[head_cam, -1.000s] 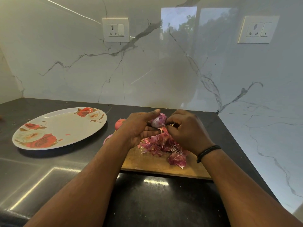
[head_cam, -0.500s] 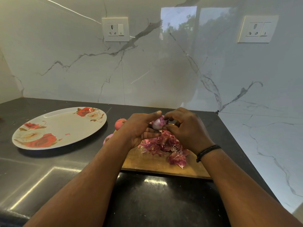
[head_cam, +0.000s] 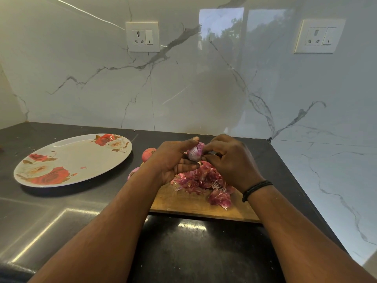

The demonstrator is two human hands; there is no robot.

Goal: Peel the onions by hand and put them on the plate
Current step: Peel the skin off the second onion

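**Onion in both hands above the board; plate lying bare at the left**

Item 1. Dark countertop, glossy, catching window light along its near edge and carrying everything listed here.

Item 2. Wooden cutting board, lying toward the counter's right edge, its near side partly crossed by the forearms.

Item 3. Heap of purple onion skins, sitting on the middle of the board, directly beneath the hands.

Item 4. Left hand, gripping the onion with thumb over the top and fingers curling beneath, holding it above the skins.

Item 5. Right hand, a black band on its wrist, meeting the left hand and pinching at the onion's right side with curled fingertips; the exact layer pinched is hidden.

Item 6. Two unpeeled onions, lying at the board's left edge, partly hidden behind the left wrist.

Item 7. Floral plate, resting on the left half of the counter, well apart from the board, bearing only a tiny reddish scrap.

Item 8. Marble wall, standing behind the far edge, carrying two sockets.
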